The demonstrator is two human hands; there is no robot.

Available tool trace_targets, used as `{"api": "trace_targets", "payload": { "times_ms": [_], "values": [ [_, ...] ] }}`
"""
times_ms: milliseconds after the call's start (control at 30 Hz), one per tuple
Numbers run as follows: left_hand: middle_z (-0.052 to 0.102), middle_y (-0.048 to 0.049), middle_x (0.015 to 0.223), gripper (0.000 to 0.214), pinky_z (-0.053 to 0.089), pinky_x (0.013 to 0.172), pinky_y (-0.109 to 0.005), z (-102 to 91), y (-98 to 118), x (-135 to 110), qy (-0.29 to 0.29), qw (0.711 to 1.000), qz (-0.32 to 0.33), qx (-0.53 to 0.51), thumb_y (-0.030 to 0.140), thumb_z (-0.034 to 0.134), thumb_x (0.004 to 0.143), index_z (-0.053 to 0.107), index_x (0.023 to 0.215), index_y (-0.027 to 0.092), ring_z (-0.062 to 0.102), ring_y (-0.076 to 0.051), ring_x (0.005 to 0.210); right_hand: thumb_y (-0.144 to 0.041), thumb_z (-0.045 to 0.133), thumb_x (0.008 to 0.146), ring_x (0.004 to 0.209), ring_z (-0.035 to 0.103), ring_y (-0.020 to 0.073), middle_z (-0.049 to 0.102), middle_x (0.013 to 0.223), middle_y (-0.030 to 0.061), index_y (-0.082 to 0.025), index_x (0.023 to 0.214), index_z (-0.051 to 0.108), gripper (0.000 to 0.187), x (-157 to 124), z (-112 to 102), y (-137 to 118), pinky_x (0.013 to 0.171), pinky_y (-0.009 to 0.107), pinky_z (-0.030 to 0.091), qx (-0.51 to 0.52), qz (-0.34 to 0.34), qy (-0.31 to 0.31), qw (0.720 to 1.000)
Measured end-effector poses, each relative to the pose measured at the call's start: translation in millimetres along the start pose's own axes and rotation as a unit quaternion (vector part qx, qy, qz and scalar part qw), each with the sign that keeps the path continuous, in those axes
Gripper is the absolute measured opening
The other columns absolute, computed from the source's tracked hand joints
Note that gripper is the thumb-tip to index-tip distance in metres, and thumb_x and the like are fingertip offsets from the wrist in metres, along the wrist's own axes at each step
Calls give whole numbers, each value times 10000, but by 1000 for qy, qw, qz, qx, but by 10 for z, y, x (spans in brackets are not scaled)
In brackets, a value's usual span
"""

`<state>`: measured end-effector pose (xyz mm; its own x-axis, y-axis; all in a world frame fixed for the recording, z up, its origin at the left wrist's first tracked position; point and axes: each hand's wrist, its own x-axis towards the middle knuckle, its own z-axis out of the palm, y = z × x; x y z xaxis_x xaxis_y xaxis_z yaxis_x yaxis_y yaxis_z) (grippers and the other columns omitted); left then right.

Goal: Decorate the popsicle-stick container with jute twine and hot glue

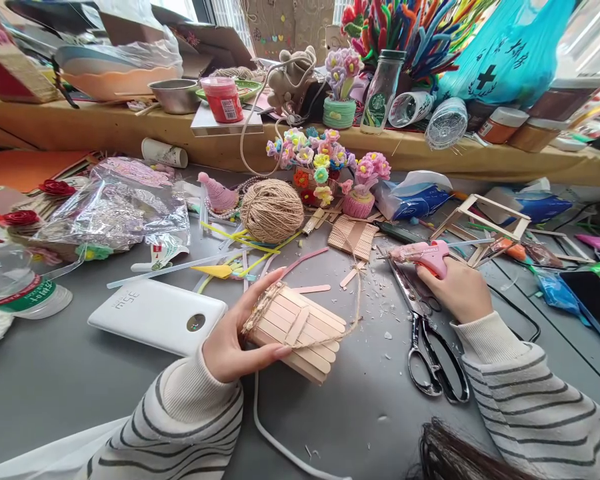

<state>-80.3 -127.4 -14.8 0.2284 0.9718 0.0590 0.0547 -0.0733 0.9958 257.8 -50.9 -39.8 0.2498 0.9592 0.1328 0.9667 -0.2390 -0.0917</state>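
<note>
My left hand is closed round a small box made of wooden craft sticks, held just above the grey table. Jute twine wraps one end of the box, and a loose strand runs up from it toward the right. My right hand grips a pink hot glue gun, whose nozzle points left above the table. Both sleeves are white with dark stripes.
Black-handled scissors lie beside my right hand. A ball of jute twine, a white power bank, a stick panel, a stick frame, pipe-cleaner flower pots, plastic bags and scraps crowd the table. A cluttered wooden shelf runs behind.
</note>
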Motion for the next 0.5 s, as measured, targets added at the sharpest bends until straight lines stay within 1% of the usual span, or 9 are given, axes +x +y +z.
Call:
{"api": "trace_targets", "payload": {
  "times_ms": [100,133,200,267,300,333,400,467,500],
  "values": [
    [554,-74,1219,809,373,970,-269,-7,8,2,-7,1000,-4,19,263,708,621,350,1341,164,527,-231,1096,-483,433,793,710,612,263,653,793,138,-121,819,620,408,-3,7,29,543,314,389,-39,-28,6,999],
    [548,-81,1228,812,368,980,-284,-9,11,2,-11,1000,-6,24,271,702,627,341,1346,159,523,-240,1104,-505,427,800,699,610,265,650,766,139,-121,791,625,432,-8,-7,41,543,320,397,-50,-43,16,998],
    [531,-90,1251,818,350,1006,-313,-16,13,2,-17,999,-6,34,296,696,636,328,1353,159,510,-258,1128,-566,420,801,704,604,280,644,739,149,-126,758,628,488,-32,-70,44,564,348,421,-54,-85,56,993],
    [507,-92,1283,818,325,1030,-323,-23,12,4,-19,999,-2,46,320,696,641,329,1355,165,490,-268,1158,-584,442,796,758,596,293,645,790,164,-133,816,628,488,-81,-172,-10,631,390,450,-14,-146,118,982],
    [497,-93,1296,817,316,1039,-324,-27,10,5,-19,998,0,53,331,698,641,333,1354,166,481,-272,1170,-541,460,811,788,596,284,645,824,153,-133,868,623,443,-116,-229,-66,678,399,461,33,-192,136,971],
    [491,-95,1303,819,309,1045,-325,-31,8,7,-20,998,0,59,339,701,640,337,1352,165,475,-276,1178,-489,481,825,819,599,267,647,863,134,-144,907,617,381,-156,-284,-141,719,395,469,90,-241,130,958],
    [491,-104,1304,829,306,1049,-330,-37,7,9,-24,998,0,66,354,704,639,336,1355,156,473,-282,1183,-394,515,838,910,599,233,638,1019,103,-186,1052,579,305,-243,-371,-335,769,369,483,183,-332,82,922],
    [505,-112,1288,838,318,1042,-334,-39,8,10,-30,997,-3,65,363,703,642,326,1360,149,485,-284,1171,-291,513,852,1003,575,215,597,1153,96,-214,1159,526,316,-314,-416,-551,802,346,487,214,-405,50,888],
    [518,-113,1271,840,332,1032,-333,-39,9,9,-33,998,-5,61,364,701,648,317,1363,150,498,-280,1157,-250,512,852,1021,569,207,593,1167,94,-214,1168,523,318,-334,-424,-652,817,336,484,218,-441,35,870]
  ]
}}
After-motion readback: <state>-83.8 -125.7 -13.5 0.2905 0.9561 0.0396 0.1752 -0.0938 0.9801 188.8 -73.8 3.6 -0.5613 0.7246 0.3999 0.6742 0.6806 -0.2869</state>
